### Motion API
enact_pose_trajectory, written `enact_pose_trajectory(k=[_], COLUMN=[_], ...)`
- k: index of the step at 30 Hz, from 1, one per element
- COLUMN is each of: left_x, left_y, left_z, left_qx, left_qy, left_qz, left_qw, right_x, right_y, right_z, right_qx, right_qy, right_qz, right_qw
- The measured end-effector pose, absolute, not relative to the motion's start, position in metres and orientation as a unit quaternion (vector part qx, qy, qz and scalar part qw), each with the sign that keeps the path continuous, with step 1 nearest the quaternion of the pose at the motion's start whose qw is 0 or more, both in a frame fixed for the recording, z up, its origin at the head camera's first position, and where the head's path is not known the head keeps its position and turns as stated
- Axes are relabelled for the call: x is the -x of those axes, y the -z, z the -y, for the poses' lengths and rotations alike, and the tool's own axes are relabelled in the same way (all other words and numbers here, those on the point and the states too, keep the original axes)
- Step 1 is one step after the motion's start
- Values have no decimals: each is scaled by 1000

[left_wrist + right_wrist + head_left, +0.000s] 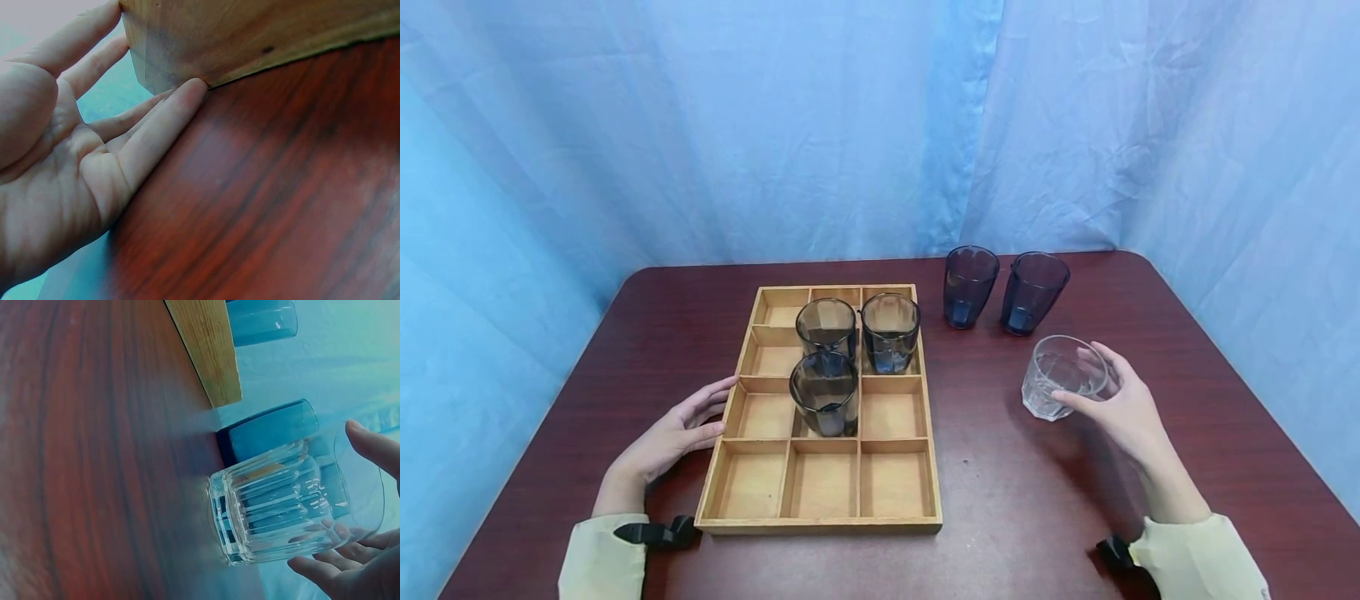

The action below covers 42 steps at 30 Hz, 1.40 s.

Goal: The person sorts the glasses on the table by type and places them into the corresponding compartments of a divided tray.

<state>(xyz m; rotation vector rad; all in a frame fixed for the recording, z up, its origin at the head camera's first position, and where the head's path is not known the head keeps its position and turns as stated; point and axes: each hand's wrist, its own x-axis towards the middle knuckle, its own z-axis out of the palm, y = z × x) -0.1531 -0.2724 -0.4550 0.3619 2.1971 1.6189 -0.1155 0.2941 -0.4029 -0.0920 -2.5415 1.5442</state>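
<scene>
A clear drinking glass (1051, 379) with a fluted lower part stands on the table at the right. My right hand (1123, 408) holds it near the rim, thumb on the near side and fingers round the far side. In the right wrist view, the thumb lies at the rim of the glass (281, 500). At the left, my left hand (662, 442) rests its fingertips against the left side of a divided wooden tray (823, 527). Its fingers (165, 131) are fairly straight in the left wrist view, touching the tray's outer wall (206, 44).
Three smoky grey glasses stand in the tray: one middle (826, 321), one right (891, 329), one nearer (825, 392). Two dark blue glasses, one left (970, 287) and one right (1033, 292), stand behind the clear glass. Blue curtains (820, 150) surround the dark red table (1000, 517).
</scene>
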Motion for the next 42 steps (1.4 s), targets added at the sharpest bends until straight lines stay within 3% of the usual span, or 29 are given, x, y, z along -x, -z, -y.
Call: enact_pose_trajectory(k=[11, 31, 42], left_x=[153, 154, 153], left_y=[454, 454, 454], left_z=[273, 271, 272], left_qx=[-131, -134, -129], left_qy=[-579, -580, -579], left_qz=[-780, -781, -781], left_qw=[195, 192, 195], right_x=[109, 103, 107], right_y=[401, 390, 383], right_z=[-293, -241, -214], right_qx=[61, -33, -58], right_qy=[-533, -672, -670], right_qz=[841, 736, 736], right_qw=[73, 71, 75])
